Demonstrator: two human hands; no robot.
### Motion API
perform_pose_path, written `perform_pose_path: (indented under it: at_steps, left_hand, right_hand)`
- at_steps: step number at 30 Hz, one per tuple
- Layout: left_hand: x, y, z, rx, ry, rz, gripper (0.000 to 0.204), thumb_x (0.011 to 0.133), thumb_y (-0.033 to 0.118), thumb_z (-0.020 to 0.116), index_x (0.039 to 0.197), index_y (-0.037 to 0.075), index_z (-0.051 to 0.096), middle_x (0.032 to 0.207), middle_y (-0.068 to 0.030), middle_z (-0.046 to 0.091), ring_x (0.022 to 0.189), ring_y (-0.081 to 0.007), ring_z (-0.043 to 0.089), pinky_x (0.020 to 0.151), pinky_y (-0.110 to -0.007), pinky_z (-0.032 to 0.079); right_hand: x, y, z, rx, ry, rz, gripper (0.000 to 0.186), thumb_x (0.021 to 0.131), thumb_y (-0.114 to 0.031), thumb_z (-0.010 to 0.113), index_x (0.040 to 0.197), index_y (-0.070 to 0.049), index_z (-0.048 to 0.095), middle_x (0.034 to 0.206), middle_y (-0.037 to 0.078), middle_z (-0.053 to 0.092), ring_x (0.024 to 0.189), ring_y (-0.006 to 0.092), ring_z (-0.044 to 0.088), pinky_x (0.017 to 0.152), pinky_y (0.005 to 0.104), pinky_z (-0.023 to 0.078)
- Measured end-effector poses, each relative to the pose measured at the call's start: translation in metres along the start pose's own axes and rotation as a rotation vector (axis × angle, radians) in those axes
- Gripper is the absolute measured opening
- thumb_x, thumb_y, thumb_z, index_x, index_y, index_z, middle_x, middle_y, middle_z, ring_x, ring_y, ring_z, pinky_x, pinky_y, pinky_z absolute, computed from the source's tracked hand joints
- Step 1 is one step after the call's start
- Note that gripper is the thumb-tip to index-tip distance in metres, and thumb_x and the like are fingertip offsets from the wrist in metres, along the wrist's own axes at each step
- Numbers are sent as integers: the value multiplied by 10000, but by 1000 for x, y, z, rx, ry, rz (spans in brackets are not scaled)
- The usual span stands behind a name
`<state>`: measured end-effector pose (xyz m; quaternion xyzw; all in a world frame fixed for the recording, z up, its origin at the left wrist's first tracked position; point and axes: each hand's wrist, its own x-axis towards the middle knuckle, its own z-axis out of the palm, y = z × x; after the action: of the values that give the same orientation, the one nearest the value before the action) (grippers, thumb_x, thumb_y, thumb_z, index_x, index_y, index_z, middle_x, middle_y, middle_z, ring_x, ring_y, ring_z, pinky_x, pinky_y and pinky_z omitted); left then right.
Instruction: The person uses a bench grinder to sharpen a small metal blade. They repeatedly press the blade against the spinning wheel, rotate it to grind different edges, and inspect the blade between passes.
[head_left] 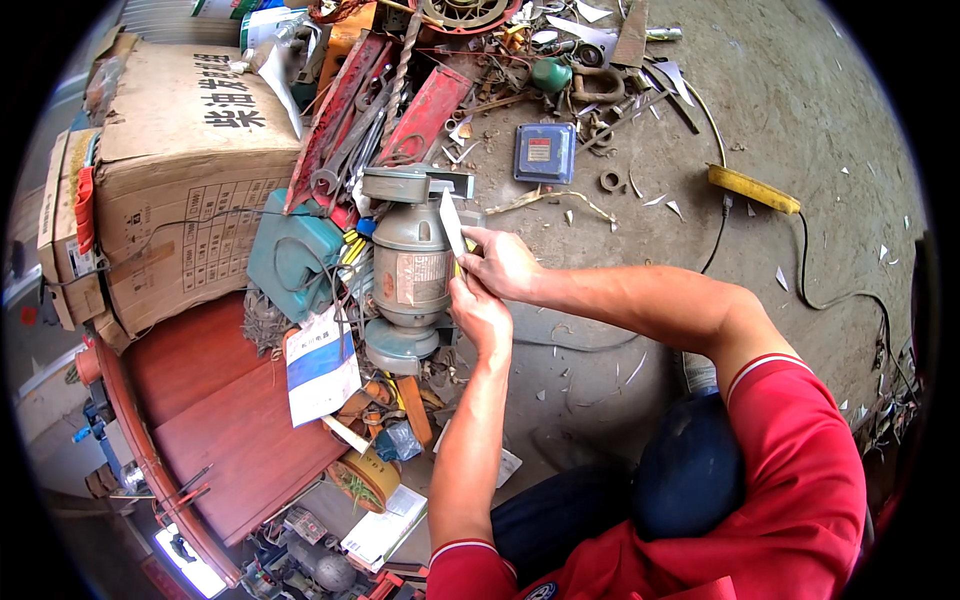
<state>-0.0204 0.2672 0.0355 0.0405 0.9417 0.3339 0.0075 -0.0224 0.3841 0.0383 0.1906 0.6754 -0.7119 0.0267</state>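
Observation:
A narrow, stiff white strip stands up at a tilt from between my two hands, near the middle of the view. My right hand pinches its lower part between thumb and fingers. Just below, my left hand is closed on the strip's bottom end, touching the right fingers. A small bit of yellow shows at the fingers; what it belongs to is hidden. Directly left of both hands stands a grey-green bench grinder with a label on its rounded body, its guard and round end at top and bottom.
Tools and red metal parts pile up beyond the grinder, beside a large cardboard box. A blue square box lies on the concrete floor among white scraps. A yellow power strip trails a black cord at right.

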Motion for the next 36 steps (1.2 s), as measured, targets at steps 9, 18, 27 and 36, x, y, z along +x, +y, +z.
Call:
perform_pose_path:
  at_steps: [9,18,27,36]
  left_hand:
    - [-2,6,4,-13,6,-8,378,1054,332,519,986,-27,616,887,-258,699,839,-470,673,698,-531,501]
    - [11,5,13,6,12,33,336,1046,297,523,990,-19,620,932,-264,697,861,-489,657,727,-543,495]
    - [35,12,17,-29,-11,45,322,1028,272,521,1019,-25,646,871,-282,681,824,-496,645,719,-556,474]
    - [60,7,21,45,-53,61,340,1019,268,527,936,-40,644,828,-289,671,803,-499,638,711,-548,471]
  right_hand:
    - [3,2,-4,3,7,-46,438,924,-203,645,1348,-94,617,987,244,723,964,416,702,865,492,550]
    - [12,0,-13,37,-7,-17,423,937,-212,631,1338,-76,619,1029,251,717,995,418,692,884,488,536]
    - [30,-2,-14,41,56,-52,341,931,-206,633,1234,-50,656,1013,259,709,998,446,672,890,501,520]
    - [49,1,-12,60,112,15,421,904,-235,682,1252,1,650,1044,276,703,1023,437,675,897,483,526]
